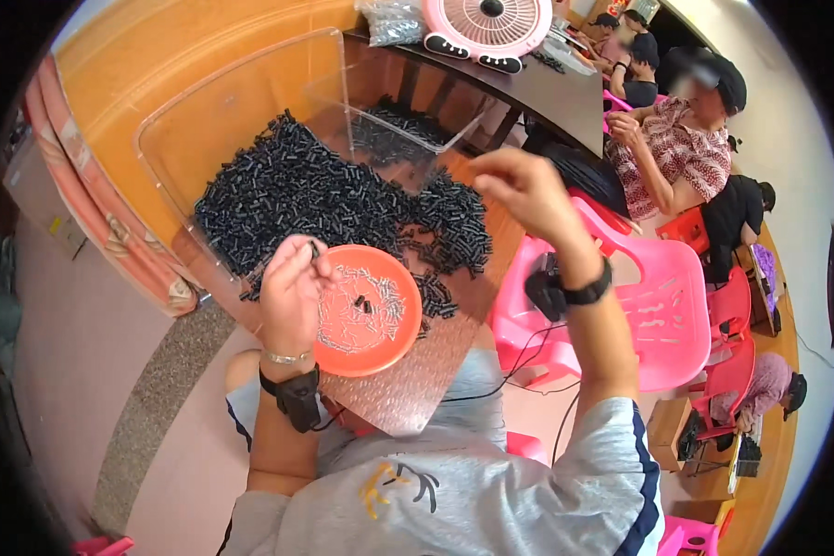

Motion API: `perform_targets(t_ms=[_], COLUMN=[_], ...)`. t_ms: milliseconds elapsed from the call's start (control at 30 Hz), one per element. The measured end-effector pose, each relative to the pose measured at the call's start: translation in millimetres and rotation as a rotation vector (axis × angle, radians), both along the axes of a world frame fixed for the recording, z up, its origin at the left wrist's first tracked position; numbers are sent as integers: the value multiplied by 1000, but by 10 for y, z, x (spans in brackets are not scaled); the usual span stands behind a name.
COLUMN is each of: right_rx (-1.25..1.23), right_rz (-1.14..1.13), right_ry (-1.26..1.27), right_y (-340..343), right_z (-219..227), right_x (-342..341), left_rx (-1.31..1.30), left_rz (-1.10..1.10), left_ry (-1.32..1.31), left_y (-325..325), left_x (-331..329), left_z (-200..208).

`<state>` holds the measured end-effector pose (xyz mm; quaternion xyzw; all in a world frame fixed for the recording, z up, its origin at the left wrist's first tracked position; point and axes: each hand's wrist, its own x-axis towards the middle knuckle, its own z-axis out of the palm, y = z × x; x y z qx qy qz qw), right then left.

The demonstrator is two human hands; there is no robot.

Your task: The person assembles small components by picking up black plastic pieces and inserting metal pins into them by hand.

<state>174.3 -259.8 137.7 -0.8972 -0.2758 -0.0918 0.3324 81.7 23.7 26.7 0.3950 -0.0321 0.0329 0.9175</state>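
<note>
My left hand [292, 289] is closed, with a small black cylindrical piece [315, 248] pinched at its fingertips. It is raised by the left side of an orange bowl [410, 345]. Inside the bowl lie many thin, clear or silvery small parts [394, 306] and a few black pieces [362, 303]. My right hand [528, 190] hovers over the table's right side, its fingers bent but apart, and no piece shows in them. Beyond the bowl, a large heap of small black cylindrical pieces [292, 190] spreads over the table [426, 380].
A clear plastic bin [241, 83] lies behind the heap, beside a second clear box [417, 139]. At the right is a pink chair [658, 315]. A pink fan [491, 28] stands on a dark table [565, 97]. Cables hang from my wrist devices. Several people sit farther right.
</note>
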Motion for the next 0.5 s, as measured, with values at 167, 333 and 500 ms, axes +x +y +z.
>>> perform_targets(t_ms=[167, 333, 500], right_rx=[-111, -282, -304], right_rz=[-16, 15, 36], right_ry=[153, 167, 223], right_y=[-1, 156, 303], right_z=[-909, -1048, -1155], right_x=[640, 758, 829], left_rx=[2, 15, -78], left_rz=[49, 52, 34], left_ry=[-25, 51, 59], left_y=[25, 219, 281], left_x=[158, 148, 149], left_z=[-7, -248, -227])
